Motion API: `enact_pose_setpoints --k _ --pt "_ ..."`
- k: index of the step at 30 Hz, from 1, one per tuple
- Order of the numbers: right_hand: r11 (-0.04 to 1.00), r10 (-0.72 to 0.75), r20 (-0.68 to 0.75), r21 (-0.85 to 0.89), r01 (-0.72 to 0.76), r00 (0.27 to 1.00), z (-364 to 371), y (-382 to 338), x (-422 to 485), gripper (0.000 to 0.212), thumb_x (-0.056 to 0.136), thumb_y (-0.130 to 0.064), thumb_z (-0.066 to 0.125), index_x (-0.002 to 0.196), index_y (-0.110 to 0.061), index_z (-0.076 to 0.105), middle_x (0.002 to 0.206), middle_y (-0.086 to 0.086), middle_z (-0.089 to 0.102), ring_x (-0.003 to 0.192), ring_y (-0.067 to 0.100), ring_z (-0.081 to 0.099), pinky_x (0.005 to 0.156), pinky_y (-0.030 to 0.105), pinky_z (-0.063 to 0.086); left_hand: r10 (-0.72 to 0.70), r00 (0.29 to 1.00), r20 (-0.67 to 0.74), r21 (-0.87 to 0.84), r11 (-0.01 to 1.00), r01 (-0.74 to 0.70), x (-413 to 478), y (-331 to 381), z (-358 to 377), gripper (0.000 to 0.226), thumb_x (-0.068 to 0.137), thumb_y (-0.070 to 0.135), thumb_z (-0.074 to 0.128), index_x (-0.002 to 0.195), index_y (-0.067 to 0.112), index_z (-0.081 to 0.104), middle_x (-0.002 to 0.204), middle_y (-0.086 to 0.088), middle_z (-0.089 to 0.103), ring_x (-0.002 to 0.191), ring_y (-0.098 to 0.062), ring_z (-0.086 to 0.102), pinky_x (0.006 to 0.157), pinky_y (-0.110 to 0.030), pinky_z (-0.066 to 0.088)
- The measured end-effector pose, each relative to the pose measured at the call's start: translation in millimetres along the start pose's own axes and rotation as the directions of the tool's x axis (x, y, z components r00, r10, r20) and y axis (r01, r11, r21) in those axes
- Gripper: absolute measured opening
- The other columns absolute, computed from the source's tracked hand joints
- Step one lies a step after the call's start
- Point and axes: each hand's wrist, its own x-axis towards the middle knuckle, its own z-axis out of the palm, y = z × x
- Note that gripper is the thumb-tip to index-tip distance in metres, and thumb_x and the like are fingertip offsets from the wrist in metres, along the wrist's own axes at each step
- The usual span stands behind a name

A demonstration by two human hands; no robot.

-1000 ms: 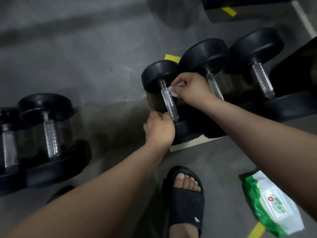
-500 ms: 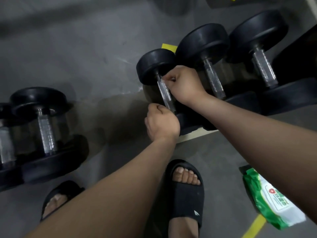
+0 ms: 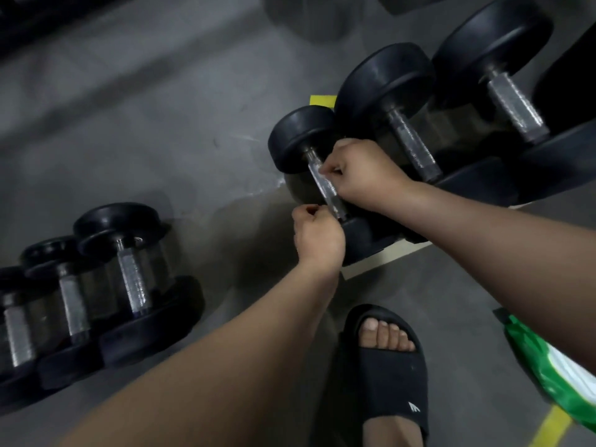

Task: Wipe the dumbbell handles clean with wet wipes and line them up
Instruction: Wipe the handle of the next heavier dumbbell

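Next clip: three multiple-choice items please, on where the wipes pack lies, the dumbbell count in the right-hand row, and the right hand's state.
1. Where is the wipes pack? A. On the floor, lower right. B. On a dumbbell head. C. In the left hand.
2. Dumbbells showing in the right-hand row? A. One. B. Three. C. Five.
3. The right hand is: A. flat on the floor. B. lifting the pack. C. gripping the smallest dumbbell's handle.
Answers: 1 A, it lies on the floor; 2 B, three handles stand side by side; 3 C, its fingers curl round the handle.
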Motion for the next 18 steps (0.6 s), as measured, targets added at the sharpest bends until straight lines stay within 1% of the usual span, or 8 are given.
enact_pose_setpoints --k 3,5,7,8,10,12,15,18 --pt "1.000 -0.015 -0.032 -0.002 0.015 0.999 -0.5 -5.3 12.9 0.017 0.090 -0.017 0.065 0.095 -0.010 0.080 0.093 0.011 0.068 0.088 0.033 0.066 0.083 0.039 0.052 -0.094 0.995 0.044 -0.012 0.995 0.095 2.4 4.2 -5.5 0.021 0.104 0.034 0.041 0.119 0.021 0.045 0.103 -0.008 0.057 0.096 -0.029 0.057 0.097 -0.045 0.049" --pt "1.000 0.025 -0.049 0.013 -0.024 0.999 1.6 -9.2 21.0 0.017 0.090 -0.016 0.065 0.095 -0.011 0.081 0.096 0.010 0.067 0.090 0.032 0.066 0.085 0.037 0.051 -0.024 1.000 -0.018 0.047 0.999 0.025 2.1 4.5 -1.5 0.029 0.105 0.029 0.036 0.127 0.014 0.047 0.118 -0.014 0.058 0.109 -0.035 0.057 0.098 -0.041 0.048" --pt "0.998 0.048 -0.058 0.037 -0.046 0.997 2.2 -8.1 18.1 0.014 0.090 -0.017 0.068 0.093 -0.011 0.081 0.094 0.010 0.067 0.088 0.032 0.066 0.084 0.036 0.051 0.034 0.995 -0.098 0.035 0.999 -0.031 1.4 3.3 5.0 0.029 0.104 0.020 0.036 0.126 0.009 0.053 0.126 -0.015 0.058 0.115 -0.031 0.055 0.087 -0.027 0.044" --pt "0.998 0.048 -0.055 0.045 -0.046 0.997 0.9 -6.3 12.9 0.014 0.090 -0.018 0.069 0.092 -0.011 0.081 0.092 0.009 0.067 0.087 0.031 0.067 0.083 0.035 0.052 0.038 0.990 -0.134 0.015 0.999 -0.036 1.0 3.7 7.2 0.027 0.104 0.017 0.037 0.123 0.009 0.055 0.125 -0.015 0.058 0.111 -0.029 0.055 0.078 -0.023 0.038" --pt "0.999 0.037 -0.014 0.040 -0.037 0.999 -3.5 -3.3 1.6 0.014 0.090 -0.020 0.069 0.092 -0.011 0.081 0.090 0.008 0.068 0.088 0.029 0.067 0.083 0.036 0.052 0.048 0.984 -0.171 0.006 0.999 -0.048 2.4 2.0 7.9 0.023 0.104 0.016 0.039 0.118 0.010 0.056 0.123 -0.014 0.058 0.097 -0.023 0.050 0.071 -0.020 0.031" --pt "1.000 0.017 0.037 0.025 -0.018 0.999 -7.5 -2.3 -2.0 0.015 0.089 -0.017 0.069 0.097 -0.011 0.080 0.094 0.006 0.069 0.092 0.028 0.067 0.087 0.032 0.051 0.054 0.983 -0.174 0.019 0.998 -0.052 1.7 0.4 7.4 0.018 0.103 0.016 0.038 0.110 0.016 0.055 0.119 -0.011 0.059 0.091 -0.020 0.047 0.071 -0.022 0.031" --pt "1.000 0.000 0.012 0.016 -0.001 1.000 -7.9 -2.2 9.0 0.015 0.089 -0.014 0.068 0.099 -0.012 0.080 0.096 0.005 0.068 0.094 0.026 0.067 0.086 0.025 0.048 0.039 0.983 -0.179 -0.004 0.999 -0.041 -2.7 0.4 6.9 0.016 0.100 0.016 0.037 0.101 0.021 0.053 0.114 -0.010 0.059 0.092 -0.025 0.052 0.076 -0.029 0.037" --pt "1.000 0.020 -0.018 0.009 -0.020 1.000 -2.2 -5.7 19.4 0.017 0.091 -0.015 0.067 0.101 -0.012 0.079 0.100 0.008 0.068 0.095 0.030 0.066 0.090 0.035 0.051 0.030 0.983 -0.182 -0.024 0.999 -0.035 -5.4 1.9 5.4 0.020 0.097 0.016 0.036 0.103 0.021 0.055 0.113 -0.010 0.060 0.098 -0.030 0.057 0.083 -0.033 0.045"
